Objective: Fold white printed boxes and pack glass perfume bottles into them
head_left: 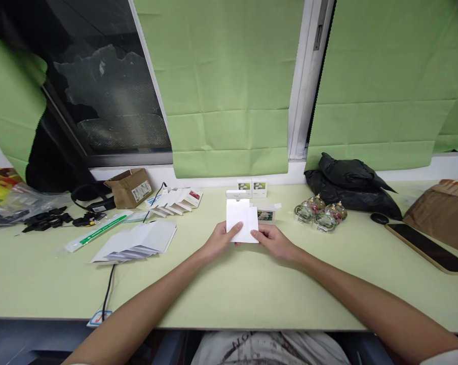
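Over the middle of the table, a flattened white carton (242,219) with a flap at its top is held up between both hands. My left hand (222,240) pinches its left lower edge, thumb on the front. At the lower right corner, my right hand (275,240) grips it with thumb and fingers; the fingers behind it are hidden. Partly covered by the carton, a piece with a green-and-white picture (266,215) lies just behind. Two small white boxes with printed pictures (259,188) stand farther back by the wall.
Left of the hands lie fanned flat white cartons (138,243) and a row of picture cartons (178,201). A brown cardboard box (129,188) and a black cable (109,289) are nearby. On the right sit clear baubles (322,213), black bags (350,187) and a phone-like tablet (428,246).
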Demonstrator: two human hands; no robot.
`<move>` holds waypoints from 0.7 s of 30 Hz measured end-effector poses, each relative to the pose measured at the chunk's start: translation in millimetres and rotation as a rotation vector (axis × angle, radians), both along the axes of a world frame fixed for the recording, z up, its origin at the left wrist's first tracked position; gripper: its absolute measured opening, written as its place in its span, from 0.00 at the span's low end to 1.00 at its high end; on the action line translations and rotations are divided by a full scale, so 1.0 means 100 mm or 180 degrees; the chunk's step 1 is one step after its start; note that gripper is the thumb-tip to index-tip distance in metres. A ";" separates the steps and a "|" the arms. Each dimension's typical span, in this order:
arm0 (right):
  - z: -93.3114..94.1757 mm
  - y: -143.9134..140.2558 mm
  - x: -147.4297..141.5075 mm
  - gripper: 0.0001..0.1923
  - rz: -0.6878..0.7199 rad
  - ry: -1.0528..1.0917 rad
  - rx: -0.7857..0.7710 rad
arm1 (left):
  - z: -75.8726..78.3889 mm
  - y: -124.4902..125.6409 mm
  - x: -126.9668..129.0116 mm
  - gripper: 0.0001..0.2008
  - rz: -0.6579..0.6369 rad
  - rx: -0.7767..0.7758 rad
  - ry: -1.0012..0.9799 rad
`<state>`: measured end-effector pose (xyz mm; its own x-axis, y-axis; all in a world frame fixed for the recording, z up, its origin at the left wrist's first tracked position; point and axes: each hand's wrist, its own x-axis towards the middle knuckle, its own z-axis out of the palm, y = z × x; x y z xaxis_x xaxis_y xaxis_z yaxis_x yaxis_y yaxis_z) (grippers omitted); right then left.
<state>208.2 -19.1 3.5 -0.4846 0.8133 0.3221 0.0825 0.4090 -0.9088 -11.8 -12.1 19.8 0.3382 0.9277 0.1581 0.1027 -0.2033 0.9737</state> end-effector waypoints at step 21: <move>0.03 -0.04 0.08 0.16 -0.1102 -0.0491 0.1721 | -0.11 -0.18 -0.06 0.21 0.0040 0.1590 0.1818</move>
